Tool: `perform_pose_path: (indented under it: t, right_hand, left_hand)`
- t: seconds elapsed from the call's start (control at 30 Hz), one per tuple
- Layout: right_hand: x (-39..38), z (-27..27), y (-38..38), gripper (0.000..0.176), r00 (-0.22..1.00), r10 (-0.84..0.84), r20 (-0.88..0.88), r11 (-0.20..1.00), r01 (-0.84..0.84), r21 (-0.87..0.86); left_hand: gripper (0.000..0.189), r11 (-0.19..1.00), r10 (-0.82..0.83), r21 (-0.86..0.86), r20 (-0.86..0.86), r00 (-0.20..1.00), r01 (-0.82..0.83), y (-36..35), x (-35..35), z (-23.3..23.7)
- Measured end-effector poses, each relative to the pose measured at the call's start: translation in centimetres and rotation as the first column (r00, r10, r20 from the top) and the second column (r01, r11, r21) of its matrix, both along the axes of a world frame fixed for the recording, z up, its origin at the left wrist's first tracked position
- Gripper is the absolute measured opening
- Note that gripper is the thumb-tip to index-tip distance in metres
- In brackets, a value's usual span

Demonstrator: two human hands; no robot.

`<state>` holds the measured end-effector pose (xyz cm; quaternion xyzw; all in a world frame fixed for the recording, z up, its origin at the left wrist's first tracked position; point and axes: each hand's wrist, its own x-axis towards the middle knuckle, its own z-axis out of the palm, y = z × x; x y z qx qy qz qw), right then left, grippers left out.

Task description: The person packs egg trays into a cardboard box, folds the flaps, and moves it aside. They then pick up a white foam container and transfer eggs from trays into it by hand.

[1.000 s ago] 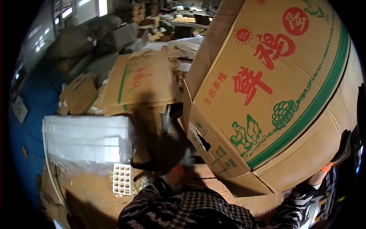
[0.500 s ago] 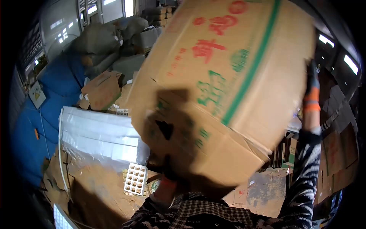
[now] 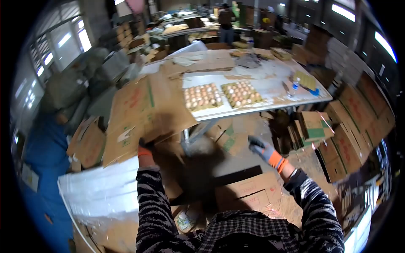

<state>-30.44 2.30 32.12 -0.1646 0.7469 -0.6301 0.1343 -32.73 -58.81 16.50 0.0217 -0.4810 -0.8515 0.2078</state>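
A large brown cardboard box (image 3: 130,101) with red and green print is at my left, tilted and overlapping the near left corner of the white table. My left hand (image 3: 144,147), in a dark glove with an orange cuff, is at its lower edge and appears closed on it; shadow partly hides the fingers. My right hand (image 3: 262,149), in a grey glove with an orange cuff, is apart from the box, in the air before the table. Its fingers are loosely stretched, with nothing in them. Below it lies a flat printed cardboard piece (image 3: 253,189).
Two trays of eggs, a left tray (image 3: 203,97) and a right tray (image 3: 241,93), sit on the white table (image 3: 278,86) with a bottle (image 3: 295,83). Folded cartons (image 3: 314,126) stand at right. A white-wrapped block (image 3: 101,189) is at lower left. A person (image 3: 226,23) stands farther back.
The box has gone from in front of me to the left and lower. My right hand has let go of it and moved inward. The view has turned, showing the table and eggs.
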Motion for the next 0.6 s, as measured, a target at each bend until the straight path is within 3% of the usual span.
perform_pose_path:
  t: [0.03,0.07,0.1,0.17,0.2,0.23,0.27,0.37,0.43,0.47,0.53,0.57,0.6]
  right_hand:
    - [1.8,-2.8,2.8,0.051,0.984,-0.034,0.172,0.999,0.038,-0.019]
    - [4.3,-5.1,5.6,0.052,0.989,-0.102,0.11,0.993,0.095,0.068]
    - [6.9,-6.9,8.5,0.052,0.983,-0.175,0.048,0.974,0.166,0.155]
    - [12.3,-9.1,15.0,0.064,0.913,-0.326,0.246,0.85,0.169,0.499]
    - [15.3,-9.5,17.9,0.068,0.887,-0.405,0.221,0.778,0.207,0.593]
    - [19.0,-10.1,20.4,0.072,0.854,-0.479,0.203,0.696,0.229,0.68]
    - [22.7,-11.7,23.3,0.072,0.822,-0.535,0.195,0.645,0.249,0.723]
    - [33.8,-14.0,29.6,0.074,0.678,-0.679,0.283,0.498,0.142,0.855]
    - [39.8,-16.7,31.9,0.074,0.598,-0.707,0.378,0.471,-0.001,0.882]
    - [43.3,-20.8,34.0,0.072,0.568,-0.707,0.421,0.504,-0.011,0.864]
    - [46.4,-19.4,32.7,0.07,0.567,-0.683,0.461,0.52,-0.066,0.852]
    - [46.3,-16.8,31.2,0.068,0.575,-0.65,0.496,0.543,-0.106,0.833]
    - [47.7,-19.6,31.9,0.068,0.565,-0.658,0.498,0.549,-0.094,0.831]
  left_hand:
    - [0.044,0.985,-0.008,0.174,0.06,0.998,-0.002,3.7,1.9,2.5]
    - [0.044,0.983,-0.067,0.178,0.06,0.996,0.056,5.5,3.4,3.9]
    - [0.041,0.962,-0.152,0.24,0.075,0.985,0.13,5.5,3.5,1.4]
    - [0.036,0.858,-0.413,0.349,0.033,0.91,0.376,2.3,3.0,-7.5]
    - [0.033,0.573,-0.703,0.441,-0.17,0.691,0.691,-1.1,1.8,-10.8]
    - [0.065,0.797,-0.448,0.507,0.13,0.884,0.329,-0.2,0.5,-13.7]
    - [0.064,0.893,-0.249,0.434,0.264,0.932,0.116,0.3,-0.2,-12.0]
    - [0.062,0.893,0.231,0.279,0.392,0.891,-0.354,4.0,-3.7,-6.2]
    - [0.053,0.875,0.474,-0.056,0.301,0.827,-0.481,7.2,-6.6,-4.2]
    - [0.049,0.819,0.57,-0.237,0.22,0.792,-0.523,9.0,-7.7,-3.4]
    - [0.042,0.641,0.669,-0.549,0.056,0.741,-0.537,13.7,-9.4,-3.5]
    - [0.038,0.519,0.689,-0.677,-0.03,0.724,-0.522,16.5,-9.7,-3.9]
    - [0.035,0.304,0.717,-0.85,-0.093,0.691,-0.43,19.5,-9.8,-4.8]
